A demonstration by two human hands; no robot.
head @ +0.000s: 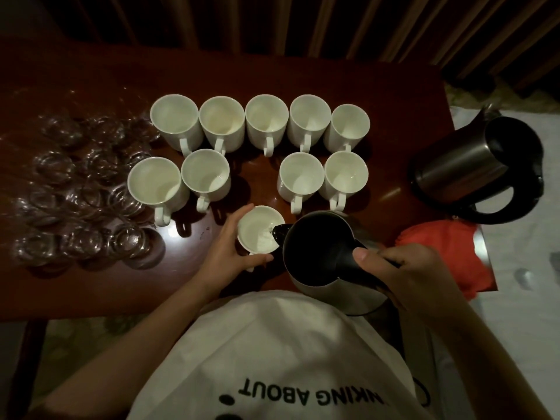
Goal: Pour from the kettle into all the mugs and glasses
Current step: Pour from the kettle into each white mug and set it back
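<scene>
My right hand (406, 274) grips the black handle of a steel kettle (321, 253), open-topped and tilted left, its spout over the rim of a white mug (257, 234). That mug stands near the table's front edge, and my left hand (230, 250) is wrapped around its left side. Water is splashing inside the mug. Several more white mugs (263, 116) stand in two rows behind it, handles toward me. Several clear glasses (91, 189) cluster at the left of the dark wooden table (394, 95).
A second steel kettle (472, 165) with a black handle stands at the table's right end. A red cloth (448, 247) lies at the front right corner. Dark slats run behind the table. My white shirt fills the bottom of the view.
</scene>
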